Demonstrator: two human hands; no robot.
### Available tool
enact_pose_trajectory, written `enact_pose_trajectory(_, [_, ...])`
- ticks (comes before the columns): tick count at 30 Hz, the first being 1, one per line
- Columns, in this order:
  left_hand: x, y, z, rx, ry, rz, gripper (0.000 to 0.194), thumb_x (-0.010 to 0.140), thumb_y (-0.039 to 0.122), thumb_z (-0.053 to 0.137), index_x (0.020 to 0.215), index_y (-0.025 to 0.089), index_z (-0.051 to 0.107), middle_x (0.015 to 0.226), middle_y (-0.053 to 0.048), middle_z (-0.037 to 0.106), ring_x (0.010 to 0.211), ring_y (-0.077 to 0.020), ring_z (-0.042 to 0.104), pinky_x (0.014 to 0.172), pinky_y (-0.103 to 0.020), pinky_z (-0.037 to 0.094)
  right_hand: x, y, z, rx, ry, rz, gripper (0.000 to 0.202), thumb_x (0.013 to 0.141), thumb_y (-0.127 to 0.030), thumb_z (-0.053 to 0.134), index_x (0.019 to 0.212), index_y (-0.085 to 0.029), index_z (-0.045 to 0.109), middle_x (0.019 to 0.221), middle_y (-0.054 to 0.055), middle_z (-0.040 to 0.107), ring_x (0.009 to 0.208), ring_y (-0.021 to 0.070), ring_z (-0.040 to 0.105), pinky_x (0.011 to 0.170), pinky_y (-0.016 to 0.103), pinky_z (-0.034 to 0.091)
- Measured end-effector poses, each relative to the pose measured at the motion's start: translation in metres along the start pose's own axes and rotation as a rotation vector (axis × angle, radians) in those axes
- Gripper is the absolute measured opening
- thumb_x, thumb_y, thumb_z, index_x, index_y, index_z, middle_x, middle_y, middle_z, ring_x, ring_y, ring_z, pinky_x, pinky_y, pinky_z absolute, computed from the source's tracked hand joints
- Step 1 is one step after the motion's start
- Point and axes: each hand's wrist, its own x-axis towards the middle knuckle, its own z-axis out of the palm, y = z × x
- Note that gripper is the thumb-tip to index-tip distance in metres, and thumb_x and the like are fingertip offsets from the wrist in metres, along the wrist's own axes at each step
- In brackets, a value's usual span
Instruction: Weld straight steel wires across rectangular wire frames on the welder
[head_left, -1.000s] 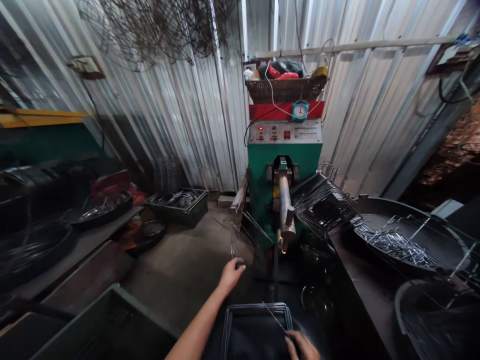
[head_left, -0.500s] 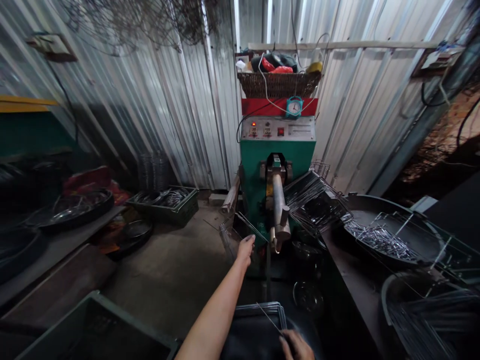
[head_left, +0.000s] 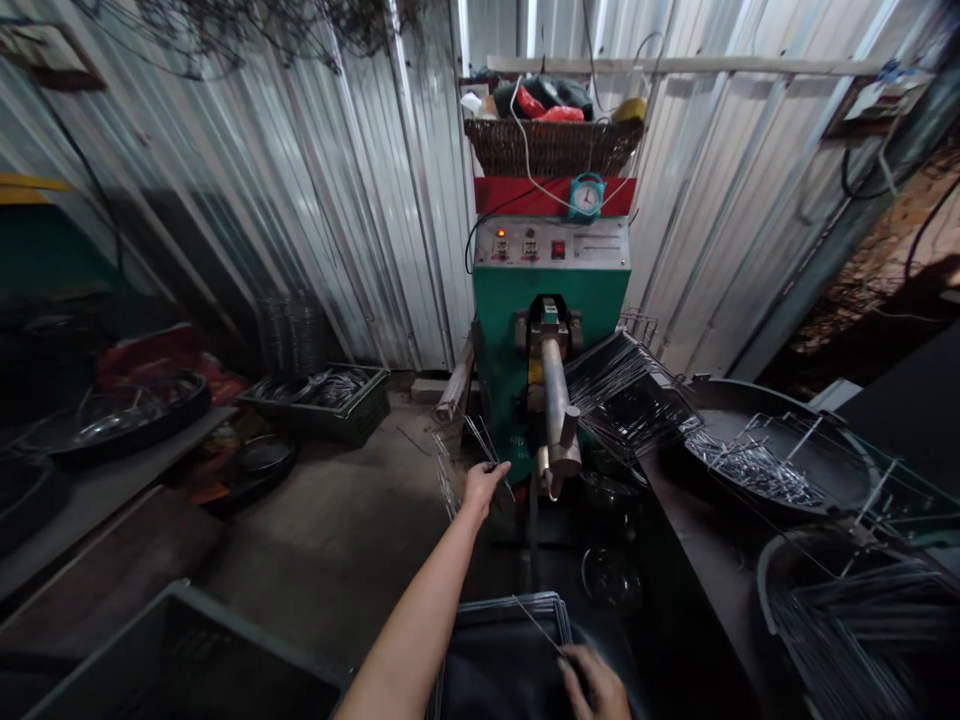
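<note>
My left hand (head_left: 482, 488), arm stretched forward, is closed on a thin wire frame (head_left: 444, 470) just left of the machine's metal arm tip. The frame is tilted, and the hand covers part of it. Low in the view, my right hand (head_left: 596, 684) pinches a thin wire rod (head_left: 537, 624) that points up and left. Beneath that rod lies a stack of rectangular wire frames (head_left: 517, 603) on a dark surface. Ahead stands a green machine (head_left: 499, 310) with a control panel and a thick metal arm (head_left: 556, 395), whose blunt tip is near my left hand.
On the right, a large round pan (head_left: 847, 450) holds short metal pieces; another pan (head_left: 766, 600) holds long wires. Wire frames (head_left: 630, 395) lean beside the machine. Green crates (head_left: 367, 410) stand on the left floor and at the lower left (head_left: 180, 600). A wicker basket (head_left: 551, 148) sits on top.
My left hand has drawn slightly left, away from the metal arm's tip, and the wire frame has turned more upright. The right hand keeps its rod nearly still. The view has shifted slightly.
</note>
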Motion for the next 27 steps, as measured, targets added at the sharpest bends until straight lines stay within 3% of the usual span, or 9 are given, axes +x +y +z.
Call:
enact_pose_trajectory(4, [-0.007, 0.007, -0.024, 0.028, -0.161, -0.078, 0.040, 0.055, 0.049, 0.065, 0.067, 0.011, 0.060, 0.052, 0.002, 0.051, 0.046, -0.0080, 0.045, 0.042, -0.020, 0.027, 0.026, -0.023, -0.014, 0.033, -0.046, 0.113, 0.028, 0.085, -0.037, 0.040, 0.085, -0.019, 0.062, 0.081, 0.007, 0.065, 0.077, 0.0179, 0.062, 0.070, 0.025, 0.049])
enact_pose_trajectory(7, [-0.010, 0.013, -0.037, 0.007, -0.276, -0.110, 0.043, 0.058, 0.051, 0.062, 0.077, 0.011, 0.063, 0.061, -0.002, 0.057, 0.052, -0.0086, 0.050, 0.045, -0.019, 0.030, 0.072, -0.044, -0.017, 0.003, -0.027, 0.046, 0.024, 0.085, -0.033, 0.041, 0.090, -0.018, 0.059, 0.086, 0.007, 0.063, 0.081, 0.0182, 0.059, 0.073, 0.028, 0.047])
enact_pose_trajectory(10, [-0.013, 0.018, -0.044, -0.081, -0.382, -0.165, 0.046, 0.063, 0.052, 0.057, 0.084, 0.011, 0.063, 0.069, -0.005, 0.061, 0.057, -0.0094, 0.053, 0.049, -0.019, 0.033, 0.122, -0.062, -0.004, -0.055, 0.023, -0.039, 0.020, 0.084, -0.031, 0.043, 0.088, -0.018, 0.058, 0.082, 0.006, 0.061, 0.077, 0.0169, 0.058, 0.070, 0.027, 0.045])
enact_pose_trajectory(13, [-0.015, 0.020, -0.048, -0.166, -0.409, -0.213, 0.042, 0.063, 0.048, 0.059, 0.084, 0.011, 0.064, 0.071, -0.006, 0.062, 0.059, -0.0104, 0.054, 0.050, -0.020, 0.034, 0.155, -0.072, 0.018, -0.159, 0.055, -0.036, 0.019, 0.081, -0.032, 0.048, 0.089, -0.018, 0.057, 0.084, 0.006, 0.062, 0.077, 0.0168, 0.059, 0.068, 0.025, 0.044])
enact_pose_trajectory(17, [-0.015, 0.016, -0.051, -0.167, -0.397, -0.156, 0.040, 0.057, 0.041, 0.066, 0.083, 0.011, 0.064, 0.066, -0.004, 0.061, 0.054, -0.0091, 0.052, 0.049, -0.020, 0.032, 0.169, -0.078, 0.041, -0.368, 0.020, -0.008, 0.018, 0.081, -0.032, 0.048, 0.087, -0.019, 0.059, 0.082, 0.005, 0.063, 0.071, 0.0157, 0.060, 0.059, 0.022, 0.041])
enact_pose_trajectory(21, [-0.012, 0.009, -0.049, -0.153, -0.366, -0.125, 0.043, 0.054, 0.043, 0.068, 0.081, 0.012, 0.063, 0.063, -0.002, 0.058, 0.053, -0.0085, 0.050, 0.049, -0.020, 0.033, 0.170, -0.083, 0.052, -0.456, 0.005, -0.089, 0.015, 0.083, -0.025, 0.044, 0.086, -0.020, 0.058, 0.081, 0.003, 0.062, 0.068, 0.0131, 0.058, 0.056, 0.020, 0.037])
enact_pose_trajectory(27, [-0.012, 0.011, -0.047, -0.081, -0.315, -0.137, 0.033, 0.053, 0.043, 0.068, 0.062, 0.014, 0.055, 0.048, 0.004, 0.047, 0.042, -0.0060, 0.040, 0.042, -0.019, 0.027, 0.168, -0.085, 0.046, -0.562, 0.028, -0.099, 0.014, 0.080, -0.022, 0.044, 0.081, -0.018, 0.057, 0.077, 0.003, 0.059, 0.061, 0.0115, 0.055, 0.050, 0.020, 0.032])
